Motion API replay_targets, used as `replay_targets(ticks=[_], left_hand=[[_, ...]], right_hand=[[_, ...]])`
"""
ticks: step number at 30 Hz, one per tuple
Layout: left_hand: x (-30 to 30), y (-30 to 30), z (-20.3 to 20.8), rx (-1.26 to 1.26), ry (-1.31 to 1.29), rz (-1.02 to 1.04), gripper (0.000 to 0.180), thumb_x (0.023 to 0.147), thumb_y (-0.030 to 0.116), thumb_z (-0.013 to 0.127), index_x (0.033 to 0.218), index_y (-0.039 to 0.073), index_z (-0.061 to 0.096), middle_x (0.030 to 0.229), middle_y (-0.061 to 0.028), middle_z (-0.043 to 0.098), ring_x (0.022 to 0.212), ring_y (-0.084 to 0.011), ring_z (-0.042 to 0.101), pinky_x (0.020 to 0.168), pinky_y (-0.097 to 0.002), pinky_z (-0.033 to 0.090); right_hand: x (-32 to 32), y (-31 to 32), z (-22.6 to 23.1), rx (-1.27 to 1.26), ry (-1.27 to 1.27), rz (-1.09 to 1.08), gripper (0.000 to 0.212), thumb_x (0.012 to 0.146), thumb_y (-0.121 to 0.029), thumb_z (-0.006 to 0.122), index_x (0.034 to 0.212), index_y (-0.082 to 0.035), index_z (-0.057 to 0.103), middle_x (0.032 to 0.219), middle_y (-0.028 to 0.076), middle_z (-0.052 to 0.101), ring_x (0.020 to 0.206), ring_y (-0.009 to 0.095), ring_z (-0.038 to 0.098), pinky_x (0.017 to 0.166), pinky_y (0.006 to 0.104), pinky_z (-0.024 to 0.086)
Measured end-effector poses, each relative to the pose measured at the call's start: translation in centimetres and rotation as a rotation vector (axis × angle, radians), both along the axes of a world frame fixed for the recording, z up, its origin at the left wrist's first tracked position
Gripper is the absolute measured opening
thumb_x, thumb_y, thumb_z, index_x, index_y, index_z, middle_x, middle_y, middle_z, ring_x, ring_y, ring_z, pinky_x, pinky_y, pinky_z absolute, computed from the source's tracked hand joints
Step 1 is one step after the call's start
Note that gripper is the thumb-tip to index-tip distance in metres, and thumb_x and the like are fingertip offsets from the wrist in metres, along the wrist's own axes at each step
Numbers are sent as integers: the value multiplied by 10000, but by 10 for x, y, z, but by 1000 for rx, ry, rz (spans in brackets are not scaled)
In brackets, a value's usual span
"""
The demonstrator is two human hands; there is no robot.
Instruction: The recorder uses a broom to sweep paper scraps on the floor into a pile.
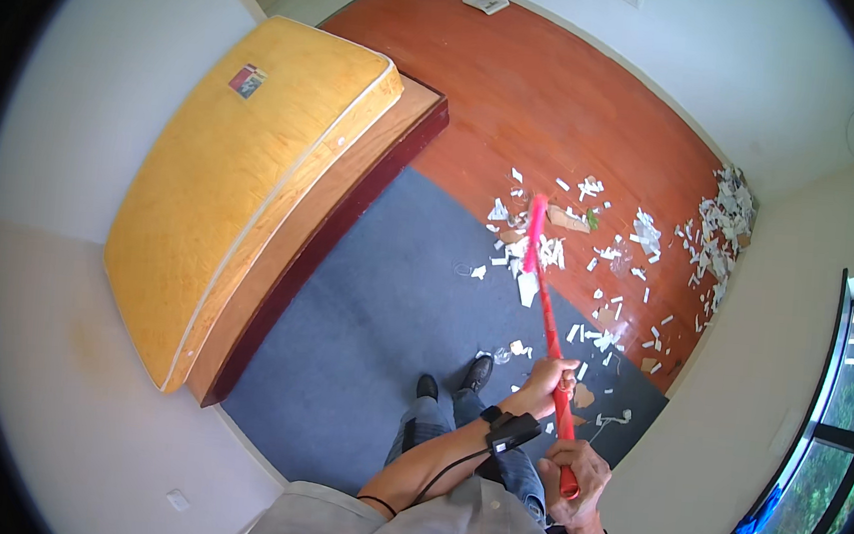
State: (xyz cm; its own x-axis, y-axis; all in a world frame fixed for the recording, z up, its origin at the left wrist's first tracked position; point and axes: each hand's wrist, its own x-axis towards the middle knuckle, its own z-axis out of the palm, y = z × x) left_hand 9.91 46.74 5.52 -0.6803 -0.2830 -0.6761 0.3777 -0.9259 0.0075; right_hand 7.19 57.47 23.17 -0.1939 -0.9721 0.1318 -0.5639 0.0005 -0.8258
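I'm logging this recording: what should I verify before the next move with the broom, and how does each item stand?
1. Left hand closed round the red handle: ok.
2. Right hand closed near the handle's end: ok.
3. Broom head among the white scraps: ok.
4. Bristles pressing on the floor: cannot tell from above.
5. Area beside the right shoe free of litter: not ok.
6. Broom apart from the mattress: ok.
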Motion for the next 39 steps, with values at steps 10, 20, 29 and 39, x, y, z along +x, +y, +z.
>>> replay_targets(ticks=[10, 20, 29, 39], left_hand=[[83, -57, -110, 106, -431, 125, 164, 785, -19, 533, 700, 80, 434, 594, -28, 421, 494, -142, 432, 455, -271, 359], [-8, -122, -117, 253, 98, -66, 186, 814, 29, 538, 705, 118, 416, 576, 10, 422, 475, -110, 417, 441, -245, 330], [22, -190, -35, 242, 284, -116, 200, 831, 83, 581, 694, 133, 443, 532, 52, 408, 461, -91, 405, 456, -257, 342], [119, -261, -79, 184, -342, 253, 205, 784, -15, 527, 667, 100, 405, 606, -18, 422, 516, -132, 442, 474, -269, 354]], right_hand=[[32, -97, -62, 373, -632, -357, 130, 840, -86, 636, 784, 30, 613, 734, 45, 599, 624, 77, 500, 543, 240, 390], [20, -169, -34, 190, -234, -499, 124, 803, -3, 607, 701, 30, 546, 735, 60, 599, 596, 87, 499, 531, 242, 418], [52, -220, 5, 97, 55, -152, 136, 676, 37, 683, 695, 3, 553, 705, 121, 615, 609, 254, 606, 573, 323, 471], [63, -295, -46, 292, -491, -231, 84, 802, -18, 632, 745, 28, 590, 755, 57, 612, 620, 90, 510, 561, 239, 413]])
